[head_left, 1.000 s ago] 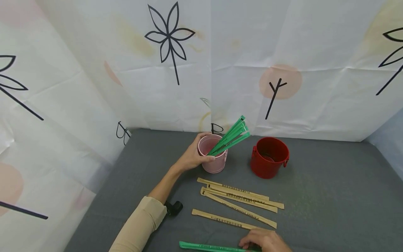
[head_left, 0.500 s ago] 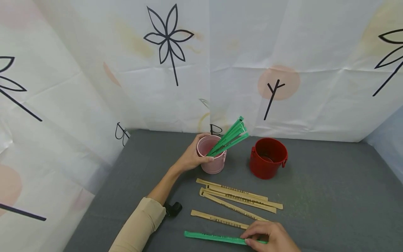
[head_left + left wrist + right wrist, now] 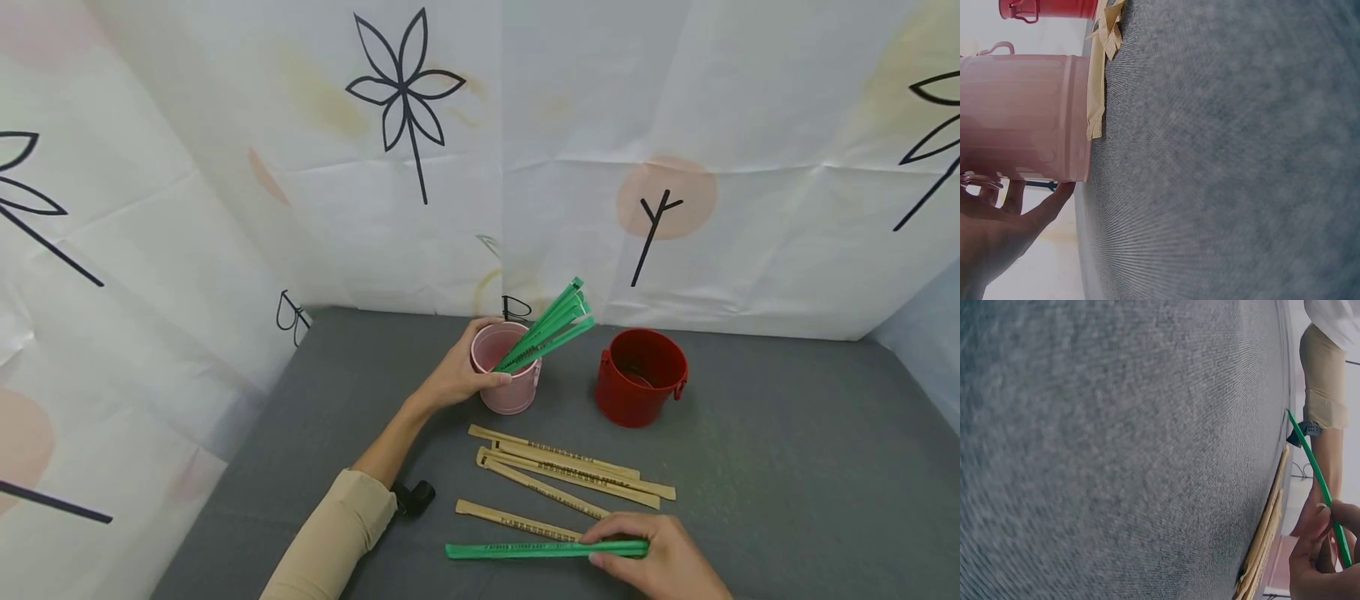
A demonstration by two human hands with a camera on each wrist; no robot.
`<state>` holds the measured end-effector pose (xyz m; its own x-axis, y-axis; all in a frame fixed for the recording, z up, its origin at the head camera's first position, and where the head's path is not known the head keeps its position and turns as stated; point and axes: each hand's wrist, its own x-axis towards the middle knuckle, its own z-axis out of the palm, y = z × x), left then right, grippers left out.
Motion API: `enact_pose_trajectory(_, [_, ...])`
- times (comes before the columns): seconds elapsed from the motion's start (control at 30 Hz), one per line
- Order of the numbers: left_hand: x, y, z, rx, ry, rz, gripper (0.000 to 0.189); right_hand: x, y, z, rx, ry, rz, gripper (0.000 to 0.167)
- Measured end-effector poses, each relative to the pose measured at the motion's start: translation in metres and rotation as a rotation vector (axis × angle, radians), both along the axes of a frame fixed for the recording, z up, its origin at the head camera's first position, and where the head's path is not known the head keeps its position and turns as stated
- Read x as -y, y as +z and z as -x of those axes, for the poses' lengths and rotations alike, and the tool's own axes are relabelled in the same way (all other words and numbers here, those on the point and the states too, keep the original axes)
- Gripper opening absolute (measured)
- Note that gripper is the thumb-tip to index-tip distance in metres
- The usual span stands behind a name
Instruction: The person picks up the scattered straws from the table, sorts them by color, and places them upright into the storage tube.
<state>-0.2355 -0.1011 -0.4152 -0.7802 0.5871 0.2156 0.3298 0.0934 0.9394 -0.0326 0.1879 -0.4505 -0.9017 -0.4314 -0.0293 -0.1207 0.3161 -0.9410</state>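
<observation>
My left hand (image 3: 453, 375) grips the small pink bucket (image 3: 510, 397) by its side, with the thumb at the front near the rim. Several green paper-wrapped straws (image 3: 551, 327) lean out of that bucket toward the right. Between thumb and fingers, my right hand (image 3: 660, 557) pinches another green paper-wrapped straw (image 3: 517, 551) near its right end. It is held nearly level, just in front of the lowest tan wrapped straw (image 3: 517, 522). In the right wrist view, the held straw (image 3: 1311, 459) slants past the left forearm.
A red bucket (image 3: 633, 402) stands to the right of the pink one. Several tan wrapped straws (image 3: 573, 468) lie across the grey tabletop (image 3: 787, 467) in front of the buckets. Behind the table hangs a white patterned cloth (image 3: 570, 108). A black wrist camera (image 3: 415, 497) sits at the left cuff.
My right hand has lifted the green straw from the table's front and moved it forward toward the tan straws, bringing it level. My left hand stays on the pink bucket.
</observation>
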Motion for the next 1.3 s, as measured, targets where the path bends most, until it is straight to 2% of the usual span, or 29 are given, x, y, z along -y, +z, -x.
enact_pose_trajectory(0.1, [0.0,-0.006,0.003,0.0,-0.008,-0.027,0.087,0.0,0.006,0.001,0.076,-0.068,-0.015,0.018])
enact_pose_trajectory(0.2, [0.001,-0.02,0.01,-0.019,0.002,-0.037,0.089,0.0,0.016,0.003,0.121,-0.134,-0.013,0.022])
enact_pose_trajectory(0.27, [0.001,-0.029,0.015,-0.028,0.014,-0.034,0.089,-0.002,0.023,0.005,0.103,-0.158,-0.008,0.024])
enact_pose_trajectory(0.37, [0.002,-0.036,0.02,-0.039,0.028,-0.02,0.087,-0.004,0.033,0.01,0.003,-0.183,-0.004,0.019])
enact_pose_trajectory(0.57, [0.002,-0.028,0.015,-0.025,0.008,-0.041,0.09,-0.008,0.053,0.024,-0.197,-0.207,0.018,0.016])
enact_pose_trajectory(0.77, [0.0,-0.006,0.004,-0.006,-0.008,-0.034,0.089,-0.018,0.076,0.041,-0.312,-0.197,-0.027,0.019])
enact_pose_trajectory(0.9, [0.001,-0.001,-0.001,-0.01,0.0,-0.031,0.089,-0.022,0.093,0.054,-0.364,-0.196,-0.063,0.02])
enact_pose_trajectory(0.97, [0.002,-0.001,-0.001,-0.019,0.006,-0.021,0.088,-0.023,0.1,0.06,-0.376,-0.198,-0.077,0.021])
enact_pose_trajectory(1.2, [0.002,-0.027,0.012,-0.07,0.034,0.024,0.088,-0.029,0.117,0.081,-0.368,-0.258,-0.148,0.018])
enact_pose_trajectory(1.3, [0.001,-0.032,0.015,-0.081,0.059,0.036,0.087,-0.031,0.12,0.09,-0.363,-0.27,-0.156,0.018])
